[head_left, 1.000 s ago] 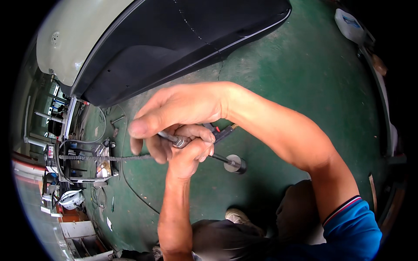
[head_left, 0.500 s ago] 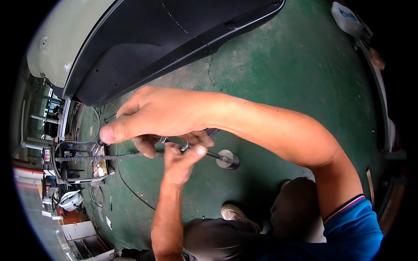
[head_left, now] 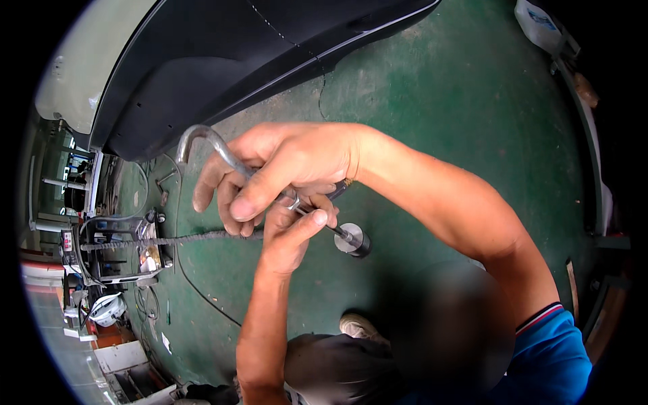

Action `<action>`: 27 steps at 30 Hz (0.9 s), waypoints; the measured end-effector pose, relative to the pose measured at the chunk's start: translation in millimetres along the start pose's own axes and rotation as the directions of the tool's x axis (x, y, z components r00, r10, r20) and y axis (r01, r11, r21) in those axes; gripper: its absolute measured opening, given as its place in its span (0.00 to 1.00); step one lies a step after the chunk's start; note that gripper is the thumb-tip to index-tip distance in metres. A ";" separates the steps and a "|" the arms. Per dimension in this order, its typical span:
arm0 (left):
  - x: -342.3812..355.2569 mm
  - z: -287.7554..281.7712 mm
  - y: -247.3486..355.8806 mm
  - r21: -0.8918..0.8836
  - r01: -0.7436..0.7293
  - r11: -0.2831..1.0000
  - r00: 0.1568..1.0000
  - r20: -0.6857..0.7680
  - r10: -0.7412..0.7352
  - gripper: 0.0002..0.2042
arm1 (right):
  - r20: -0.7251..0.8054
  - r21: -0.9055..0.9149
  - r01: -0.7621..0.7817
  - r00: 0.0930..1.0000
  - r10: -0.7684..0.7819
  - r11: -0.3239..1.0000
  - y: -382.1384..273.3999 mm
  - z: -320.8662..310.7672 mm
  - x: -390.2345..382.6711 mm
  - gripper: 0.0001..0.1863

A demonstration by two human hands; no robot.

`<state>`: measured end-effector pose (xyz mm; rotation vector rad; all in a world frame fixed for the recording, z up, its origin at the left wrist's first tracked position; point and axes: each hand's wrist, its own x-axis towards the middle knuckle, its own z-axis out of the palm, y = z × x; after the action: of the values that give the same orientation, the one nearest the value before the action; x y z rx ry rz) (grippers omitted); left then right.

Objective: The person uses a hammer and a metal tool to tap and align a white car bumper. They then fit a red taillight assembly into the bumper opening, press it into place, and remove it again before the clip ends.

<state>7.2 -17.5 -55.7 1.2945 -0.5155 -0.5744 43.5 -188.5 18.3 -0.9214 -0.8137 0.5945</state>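
A slide hammer lies slantwise across my hands, with a bare metal hook [head_left: 214,140] at its upper left end and a round steel weight [head_left: 355,240] at its lower right end. My left hand [head_left: 287,233] is closed round the rod by a bright nut, thumb stretched along it. My right hand [head_left: 283,162] reaches over from the right. Its thumb and fingers close loosely on the hook's shank, the other fingertips hanging past it. A grey ribbed cable [head_left: 169,241] comes from the left and passes behind my left hand; its end is hidden.
A large black car panel [head_left: 223,74] with a dashed line stands ahead, beside a pale body part [head_left: 101,40]. On the left is a wheeled cart [head_left: 135,253] with cables. A white helmet [head_left: 108,309] lies nearby. My shoe [head_left: 361,327] rests on the green floor [head_left: 445,115].
My right hand has drawn back to the right and turned, and the hook has come into view above it. My left hand and the weight have moved slightly right.
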 end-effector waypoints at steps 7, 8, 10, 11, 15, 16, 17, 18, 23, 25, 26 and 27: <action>-1.9 -11.2 3.3 -0.075 -0.052 0.996 0.995 0.075 0.058 0.27 | 0.102 -0.096 -0.054 0.993 0.063 0.994 4.8 -20.5 -16.1 0.33; -2.4 -10.2 1.9 -0.114 -0.073 0.991 0.995 0.052 0.080 0.29 | 0.082 -0.109 -0.073 0.993 0.082 0.991 3.7 -26.3 -21.9 0.32; -1.0 -19.4 -0.1 -0.087 -0.053 0.995 0.985 0.162 0.066 0.31 | 0.043 -0.132 -0.112 0.992 0.119 0.985 -3.7 -32.5 -32.2 0.30; -0.8 -20.1 -1.9 -0.116 -0.058 0.992 0.984 0.162 0.076 0.31 | 0.007 -0.154 -0.112 0.993 0.114 0.982 -5.0 -32.9 -36.1 0.26; 0.5 -13.6 -3.2 -0.116 -0.087 0.989 0.995 0.038 0.092 0.22 | -0.163 -0.250 -0.128 0.983 0.088 0.960 -5.8 -23.4 -41.9 0.21; -0.1 -14.1 -5.7 -0.101 -0.095 0.990 0.995 0.005 0.096 0.20 | -0.219 -0.302 -0.122 0.974 0.056 0.946 -2.4 -19.9 -41.6 0.21; -1.7 -16.0 -8.6 -0.029 -0.122 0.992 0.990 -0.071 0.120 0.18 | -0.273 -0.352 -0.119 0.962 0.020 0.928 1.4 -15.9 -41.3 0.21; -1.8 -16.0 -9.8 0.042 -0.146 0.988 0.978 -0.143 0.150 0.16 | -0.355 -0.456 -0.092 0.931 -0.086 0.885 5.5 -12.2 -42.3 0.20; -4.0 -0.5 -12.7 0.153 -0.203 0.967 0.896 -0.369 0.246 0.11 | -0.484 -0.870 -0.312 0.685 -0.544 0.381 28.6 18.9 -37.2 0.20; -3.1 13.8 -7.4 0.146 -0.231 0.962 0.869 -0.413 0.272 0.13 | -0.462 -0.886 -0.381 0.685 -0.563 0.263 29.2 28.9 -35.7 0.21; -3.7 17.8 -5.2 0.143 -0.246 0.959 0.854 -0.436 0.284 0.14 | -0.474 -0.864 -0.302 0.757 -0.450 0.403 23.0 27.5 -40.2 0.21; -9.0 8.6 -6.5 0.178 -0.241 0.954 0.867 -0.403 0.294 0.16 | -0.450 -0.810 -0.223 0.830 -0.331 0.542 10.5 24.8 -41.0 0.21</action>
<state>-5.8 -19.0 -60.6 1.3862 -0.3579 -0.0179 -1.1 -202.8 3.7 -1.8654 -0.5464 -0.2376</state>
